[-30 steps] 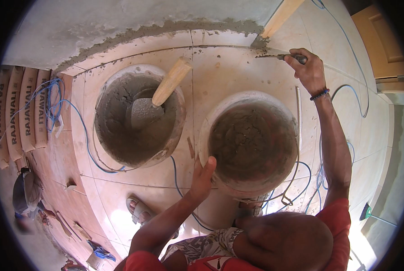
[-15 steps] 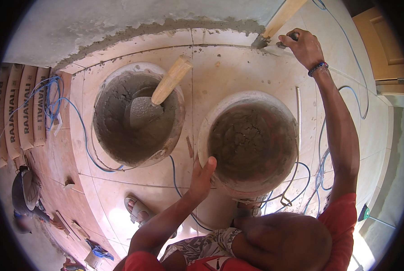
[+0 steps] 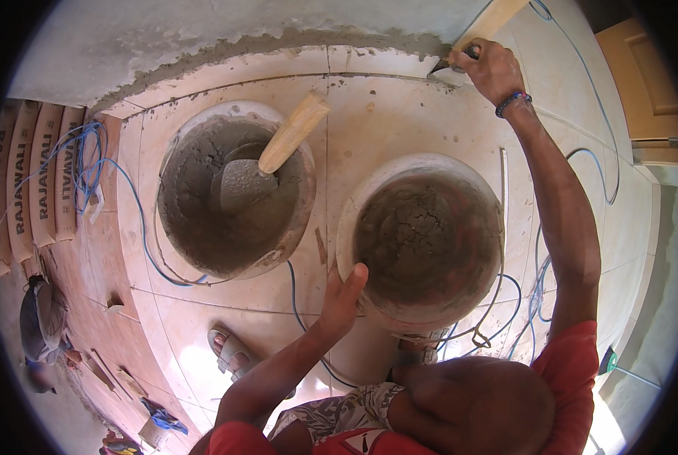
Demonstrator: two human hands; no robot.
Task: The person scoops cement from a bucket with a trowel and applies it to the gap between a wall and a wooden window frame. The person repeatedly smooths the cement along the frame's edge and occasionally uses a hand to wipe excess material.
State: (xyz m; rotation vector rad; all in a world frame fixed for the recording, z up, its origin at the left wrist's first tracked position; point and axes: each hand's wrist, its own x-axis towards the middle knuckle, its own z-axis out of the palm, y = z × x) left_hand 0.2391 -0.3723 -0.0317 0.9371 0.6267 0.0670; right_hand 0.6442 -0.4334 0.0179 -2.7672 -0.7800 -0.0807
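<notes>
My left hand (image 3: 343,297) grips the near-left rim of a round bucket (image 3: 348,227) of grey mortar, thumb on the rim, fingers hidden along its side. My right arm reaches far right, where my right hand (image 3: 492,72) is closed on the dark handle of a trowel (image 3: 438,67). Its blade is mostly hidden and lies at the foot of the wall, by the lower end of a wooden post (image 3: 484,26). To the left stands a second bucket (image 3: 305,182) of mortar. A wooden-handled trowel (image 3: 293,133) rests in it, blade on the mortar.
Stacked brown bags (image 3: 47,178) stand at the far left, near a coiled blue cable (image 3: 88,163). Another person (image 3: 41,322) is low at the left. More cable (image 3: 540,280) loops on the tiles (image 3: 202,311) at right. A wooden door (image 3: 646,83) is far right.
My right hand and its trowel have shifted slightly left and up, to the wall's foot, and the blade has turned. My left hand stays on the bucket rim.
</notes>
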